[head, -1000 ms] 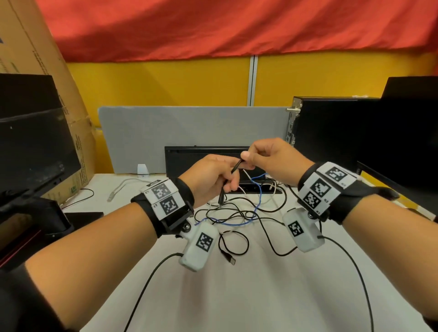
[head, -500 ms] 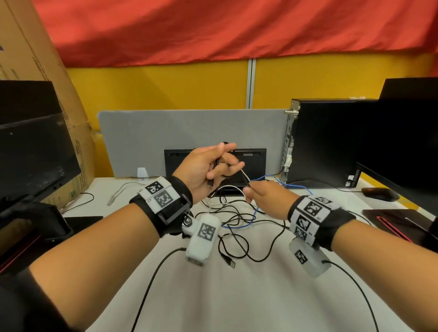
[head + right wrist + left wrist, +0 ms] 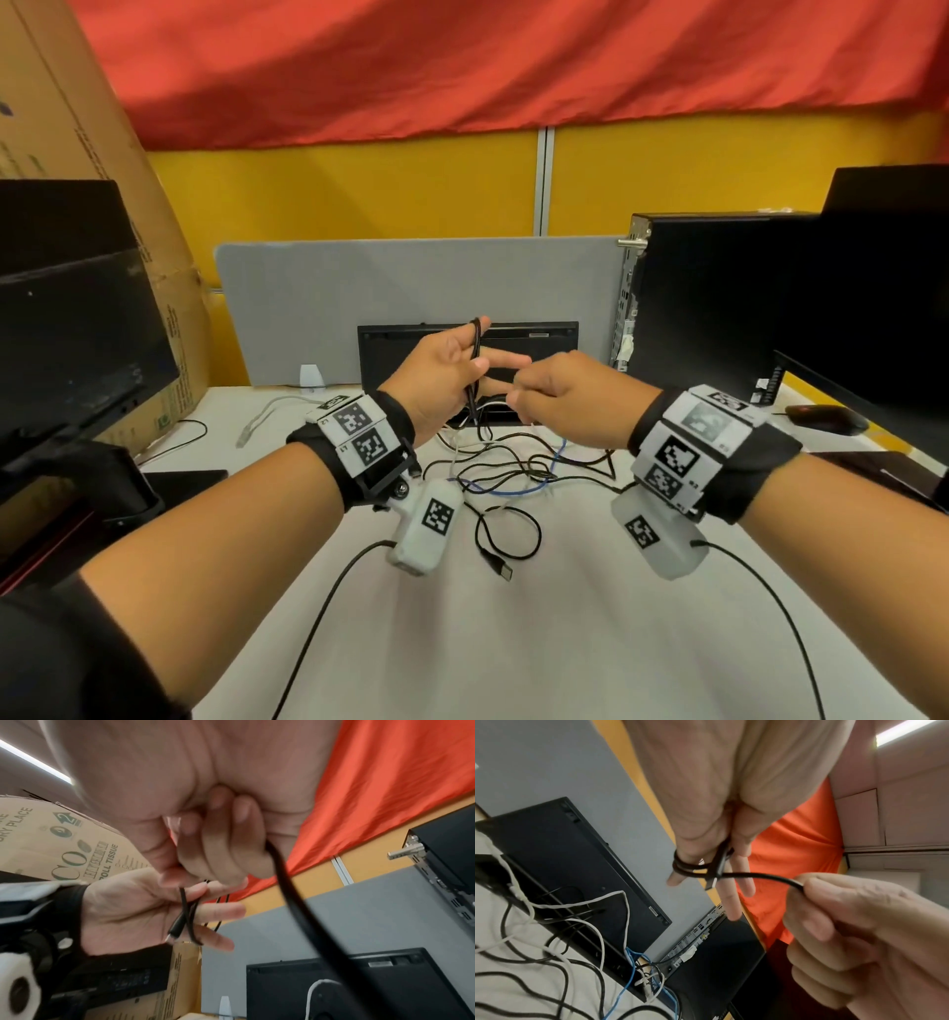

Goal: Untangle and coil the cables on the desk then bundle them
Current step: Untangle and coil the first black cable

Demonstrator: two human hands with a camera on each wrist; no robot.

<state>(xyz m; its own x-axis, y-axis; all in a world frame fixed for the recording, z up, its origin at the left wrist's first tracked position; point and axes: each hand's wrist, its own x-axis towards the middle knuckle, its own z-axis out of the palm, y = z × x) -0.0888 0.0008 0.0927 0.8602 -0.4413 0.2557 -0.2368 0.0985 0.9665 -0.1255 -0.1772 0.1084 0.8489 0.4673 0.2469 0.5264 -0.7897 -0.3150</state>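
Left hand (image 3: 444,372) is raised above the worktop (image 3: 565,616) with its fingers spread and nearly straight, serving as a former: the black cable (image 3: 757,875) now loops round them, two turns showing in the left wrist view with the plug end lying against the palm. Half a second ago this hand had the same spread pose and the right hand sat lower, near the tangle; a second ago both hands were pinching the cable end together. So the job has gone from finding the end to winding it. Right hand (image 3: 570,398) is clenched on the running length of the black cable, close beside the left fingertips, feeding the next turn. Below them the tangle (image 3: 508,467) of black, white and blue leads lies on the worktop in front of the monitor base (image 3: 539,336), a loose USB plug (image 3: 500,568) trailing toward the person. By my reading, only this first cable is partly coiled; the others are not yet separated, and the bundling is still far off.
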